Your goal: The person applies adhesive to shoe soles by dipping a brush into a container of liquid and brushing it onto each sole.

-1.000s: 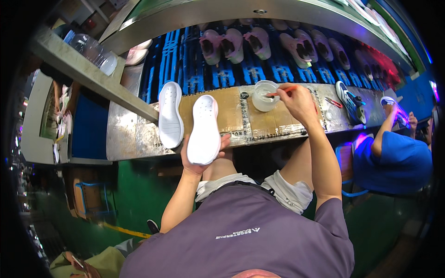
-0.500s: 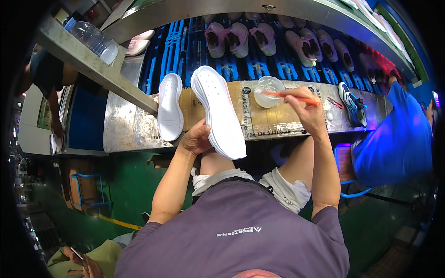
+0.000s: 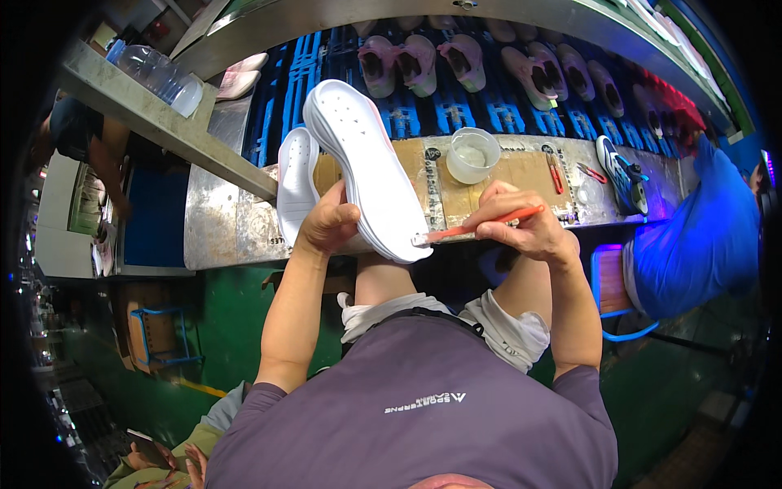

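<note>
My left hand [image 3: 330,222] is closed on the edge of a white shoe sole [image 3: 371,171], held tilted above my lap with its inner face up. Between the fingers of my right hand [image 3: 517,224] is an orange-handled brush [image 3: 489,223]; its bristles touch the sole near the end closest to me. A second white sole [image 3: 296,175] lies on the bench just left of the held one, partly covered by it. Beyond my right hand, a translucent plastic tub [image 3: 471,156] with whitish liquid stands on brown cardboard.
Pink shoes [image 3: 419,65] sit in rows on the blue-slatted conveyor [image 3: 285,106]. Right of the tub lie red-handled snips [image 3: 593,173] and a dark blue shoe [image 3: 621,183]. A metal post [image 3: 163,106] slants across at left, bearing a plastic bottle [image 3: 159,73]. A person in blue [image 3: 696,244] sits at right.
My right hand has brought the brush from over the tub down and left onto the sole. The held sole has shifted slightly up and left.
</note>
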A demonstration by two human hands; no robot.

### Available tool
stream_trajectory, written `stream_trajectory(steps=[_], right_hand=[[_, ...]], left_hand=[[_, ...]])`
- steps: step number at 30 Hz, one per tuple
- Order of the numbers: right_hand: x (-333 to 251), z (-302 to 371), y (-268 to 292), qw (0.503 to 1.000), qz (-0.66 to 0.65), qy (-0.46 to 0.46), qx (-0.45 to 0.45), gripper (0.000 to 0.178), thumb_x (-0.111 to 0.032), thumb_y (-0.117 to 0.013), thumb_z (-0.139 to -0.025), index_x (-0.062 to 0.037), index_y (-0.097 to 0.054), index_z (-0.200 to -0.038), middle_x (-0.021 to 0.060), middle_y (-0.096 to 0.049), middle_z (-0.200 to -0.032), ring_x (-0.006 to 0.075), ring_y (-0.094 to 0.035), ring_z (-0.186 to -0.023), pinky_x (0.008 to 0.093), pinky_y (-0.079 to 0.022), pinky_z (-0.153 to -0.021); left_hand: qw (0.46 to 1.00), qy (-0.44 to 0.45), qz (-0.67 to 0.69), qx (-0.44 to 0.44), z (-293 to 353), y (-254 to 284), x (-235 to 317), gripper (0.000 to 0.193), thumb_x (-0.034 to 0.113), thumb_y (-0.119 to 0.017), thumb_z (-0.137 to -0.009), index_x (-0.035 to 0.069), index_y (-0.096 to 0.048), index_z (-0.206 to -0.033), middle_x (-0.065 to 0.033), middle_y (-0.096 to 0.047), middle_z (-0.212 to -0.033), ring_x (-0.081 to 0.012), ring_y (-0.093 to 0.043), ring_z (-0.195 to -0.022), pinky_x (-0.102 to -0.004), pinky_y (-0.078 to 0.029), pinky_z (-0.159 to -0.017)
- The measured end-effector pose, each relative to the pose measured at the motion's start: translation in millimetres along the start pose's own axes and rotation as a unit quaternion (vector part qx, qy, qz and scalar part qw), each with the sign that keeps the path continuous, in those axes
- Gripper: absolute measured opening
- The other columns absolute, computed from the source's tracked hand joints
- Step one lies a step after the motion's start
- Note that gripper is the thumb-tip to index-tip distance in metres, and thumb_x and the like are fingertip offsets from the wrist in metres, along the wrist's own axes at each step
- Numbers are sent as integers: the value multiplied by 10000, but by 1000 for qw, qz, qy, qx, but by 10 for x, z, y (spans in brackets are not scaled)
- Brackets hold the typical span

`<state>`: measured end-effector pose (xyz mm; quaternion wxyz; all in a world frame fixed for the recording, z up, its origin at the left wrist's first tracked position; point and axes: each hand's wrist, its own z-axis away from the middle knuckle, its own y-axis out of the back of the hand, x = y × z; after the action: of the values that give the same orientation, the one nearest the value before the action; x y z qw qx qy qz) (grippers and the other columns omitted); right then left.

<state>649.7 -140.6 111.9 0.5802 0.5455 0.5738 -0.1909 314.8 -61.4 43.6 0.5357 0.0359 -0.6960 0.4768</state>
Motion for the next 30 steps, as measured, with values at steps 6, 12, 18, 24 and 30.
stream_trajectory(steps=[6, 12, 18, 24, 30], right_hand=[[34, -96, -24, 991, 83, 48, 98, 150, -113, -783, -927, -43, -815, -1057, 87, -772, -930, 218, -620, -870, 346, -521, -824], [-10, 61, -46, 992, 53, -18, 112, 136, -81, -744, -946, -4, -804, -1040, 102, -742, -884, 200, -648, -830, 318, -526, -772], [-47, 127, -255, 977, -98, -68, 178, 159, -89, -703, -1001, 35, -795, -1043, 111, -716, -883, 159, -676, -809, 288, -527, -754], [-201, 157, -436, 957, -197, -61, 205, 178, -90, -688, -1015, 44, -792, -1073, 100, -717, -905, 150, -679, -809, 280, -530, -770], [-410, 202, -535, 964, -175, -16, 199, 165, -50, -694, -976, 26, -800, -1076, 69, -756, -820, 167, -665, -824, 301, -518, -780]], left_hand=[[984, -74, -159, 19, -60, -172, 196, 1226, 331, -1026, -600, -43, -360, -1560, -179, -581, -1444, -314, -564, -1354, -410, -419, -1193], [930, -209, -294, 73, -15, -405, 268, 1265, 285, -1044, -611, 35, -303, -1604, -126, -556, -1457, -297, -559, -1357, -442, -443, -1173], [719, -307, -619, 78, 0, -719, 411, 1237, 482, -1018, -648, -46, -319, -1522, -182, -566, -1427, -293, -616, -1275, -393, -527, -1070], [694, -461, -551, 55, -211, -675, 180, 827, 222, -917, -788, 77, -453, -1457, -205, -545, -1454, -434, -558, -1344, -517, -520, -1125], [583, -541, -606, 9, -423, -292, 138, 1017, 177, -974, -731, 188, -332, -1520, -292, -428, -1518, -491, -523, -1384, -551, -575, -1072]])
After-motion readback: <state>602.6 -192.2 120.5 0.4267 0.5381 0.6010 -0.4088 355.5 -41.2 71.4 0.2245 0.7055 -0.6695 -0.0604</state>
